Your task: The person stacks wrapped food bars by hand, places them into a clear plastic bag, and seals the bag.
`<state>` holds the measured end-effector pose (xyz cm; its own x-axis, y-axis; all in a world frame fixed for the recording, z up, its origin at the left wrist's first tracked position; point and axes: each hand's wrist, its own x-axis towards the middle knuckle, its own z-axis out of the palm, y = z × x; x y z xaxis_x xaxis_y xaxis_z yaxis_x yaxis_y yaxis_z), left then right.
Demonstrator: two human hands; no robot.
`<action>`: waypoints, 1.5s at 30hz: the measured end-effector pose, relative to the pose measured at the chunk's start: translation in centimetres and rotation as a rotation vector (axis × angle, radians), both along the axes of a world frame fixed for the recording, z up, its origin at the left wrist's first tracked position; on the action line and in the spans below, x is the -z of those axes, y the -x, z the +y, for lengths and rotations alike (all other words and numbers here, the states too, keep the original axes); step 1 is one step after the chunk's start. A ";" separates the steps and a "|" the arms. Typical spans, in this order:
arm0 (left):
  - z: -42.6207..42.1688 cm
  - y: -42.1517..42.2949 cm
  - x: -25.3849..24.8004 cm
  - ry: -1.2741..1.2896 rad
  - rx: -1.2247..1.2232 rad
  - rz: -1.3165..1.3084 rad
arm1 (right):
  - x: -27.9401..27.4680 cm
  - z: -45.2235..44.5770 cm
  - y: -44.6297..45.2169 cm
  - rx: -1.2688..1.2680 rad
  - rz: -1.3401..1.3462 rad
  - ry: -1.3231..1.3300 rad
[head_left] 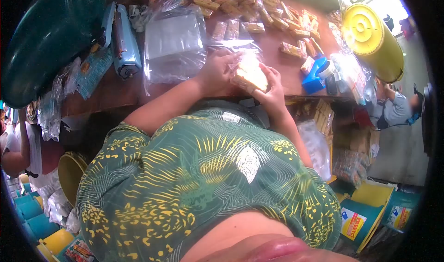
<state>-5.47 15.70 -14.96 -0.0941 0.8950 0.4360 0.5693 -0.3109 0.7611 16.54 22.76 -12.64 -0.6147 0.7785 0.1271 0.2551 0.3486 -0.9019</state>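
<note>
In front of my chest, over the table's near edge, both hands hold a clear plastic packet (249,76) with yellowish, block-like contents. Glare on the film hides what exactly is inside. My left hand (217,71) has its fingers closed on the film at the packet's upper left. My right hand (273,87) grips its right side, thumb toward me. Just left of my hands lies a stack of clear plastic bags (175,42). Beyond the packet, a few wrapped packets (226,30) lie on the brown table (273,44).
A heap of wrapped packets (259,5) covers the table's far side. At right are a blue tape dispenser (314,76) and a yellow drum (363,30). A blue sealer-like device (126,44) and a dark green tub (51,40) stand left. Another person (400,109) is at right.
</note>
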 end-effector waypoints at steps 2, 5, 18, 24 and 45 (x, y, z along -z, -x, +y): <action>-0.5 0.2 0.1 0.040 0.134 -0.263 | -0.9 -0.3 0.7 0.016 0.027 0.049; -1.7 0.3 -0.3 0.228 0.298 -0.797 | -0.4 0.4 1.2 0.093 0.076 0.038; -3.0 -2.1 -1.0 -0.030 0.211 0.091 | 3.8 0.8 2.4 0.143 -0.199 -0.564; -4.8 1.7 -0.4 0.006 -0.116 0.134 | -0.3 3.1 -0.7 -0.111 -0.135 -0.262; 1.4 -0.8 -3.6 -0.001 0.085 0.985 | 0.1 0.2 2.6 -0.169 -0.153 -0.633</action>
